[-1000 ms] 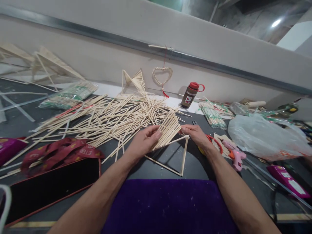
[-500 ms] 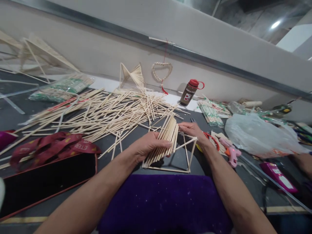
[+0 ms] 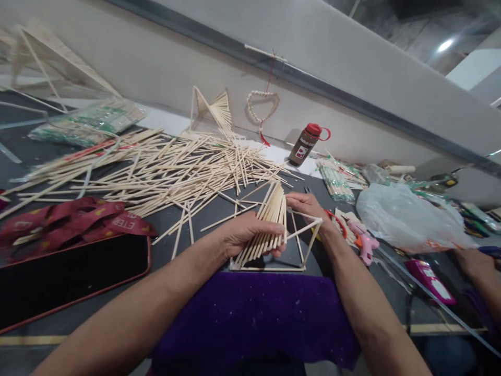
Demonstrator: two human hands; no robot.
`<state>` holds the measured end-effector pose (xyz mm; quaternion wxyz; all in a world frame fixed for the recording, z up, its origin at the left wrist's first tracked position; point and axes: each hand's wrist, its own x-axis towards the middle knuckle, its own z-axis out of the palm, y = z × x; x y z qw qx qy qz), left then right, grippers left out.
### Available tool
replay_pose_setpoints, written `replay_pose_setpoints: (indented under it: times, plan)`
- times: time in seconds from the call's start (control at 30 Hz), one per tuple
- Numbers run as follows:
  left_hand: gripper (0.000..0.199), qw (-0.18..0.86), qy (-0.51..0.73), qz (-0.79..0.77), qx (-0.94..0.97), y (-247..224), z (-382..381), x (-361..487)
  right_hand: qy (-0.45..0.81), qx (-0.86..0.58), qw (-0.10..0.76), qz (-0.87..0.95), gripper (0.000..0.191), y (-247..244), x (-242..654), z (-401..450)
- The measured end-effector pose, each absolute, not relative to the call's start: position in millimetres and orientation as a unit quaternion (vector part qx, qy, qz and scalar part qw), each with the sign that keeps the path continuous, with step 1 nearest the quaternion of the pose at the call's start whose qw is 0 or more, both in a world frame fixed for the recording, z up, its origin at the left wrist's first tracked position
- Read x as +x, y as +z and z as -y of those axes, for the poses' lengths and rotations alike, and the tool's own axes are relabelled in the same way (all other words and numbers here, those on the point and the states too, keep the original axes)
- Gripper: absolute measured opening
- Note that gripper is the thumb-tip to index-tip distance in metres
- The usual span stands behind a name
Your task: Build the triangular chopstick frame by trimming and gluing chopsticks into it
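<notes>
A frame of pale wooden sticks (image 3: 304, 260) stands near the table's front edge, with a slanted, fanned row of sticks (image 3: 270, 214) on its left side. My left hand (image 3: 250, 232) is wrapped round this row, thumb on top and fingers beneath. At the row's upper right, my right hand (image 3: 303, 202) is closed in a pinch beside the frame; what its fingertips hold is too small to tell. Behind lies a large heap of loose sticks (image 3: 183, 167).
Left are a phone (image 3: 78, 277), a maroon ribbon (image 3: 78, 224) and bagged sticks (image 3: 94, 122). Behind stand a twisted stick model (image 3: 215, 112) and a bottle (image 3: 304, 145). Right are a pink glue gun (image 3: 364, 241), a plastic bag (image 3: 410, 216) and another person's hand (image 3: 475, 263).
The view has shifted slightly. My left thumb has slid a little to the right over the stick row, and more of the fingers beneath it show. My right hand stays pinched near the row.
</notes>
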<state>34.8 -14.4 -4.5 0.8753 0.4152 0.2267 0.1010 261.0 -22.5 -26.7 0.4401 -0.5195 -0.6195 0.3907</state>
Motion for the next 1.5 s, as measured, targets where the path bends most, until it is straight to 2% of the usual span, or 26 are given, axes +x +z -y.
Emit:
replay_pose_setpoints:
  times: [1.03, 1.5]
  plan:
    - [0.025, 0.872, 0.125, -0.240, 0.408, -5, 21, 38, 0.389, -0.517, 0.444, 0.620, 0.031, -28, 260, 21]
    - [0.020, 0.863, 0.180, -0.270, 0.388, 8, 28, 44, 0.393, -0.489, 0.443, 0.640, 0.029, -23, 262, 3]
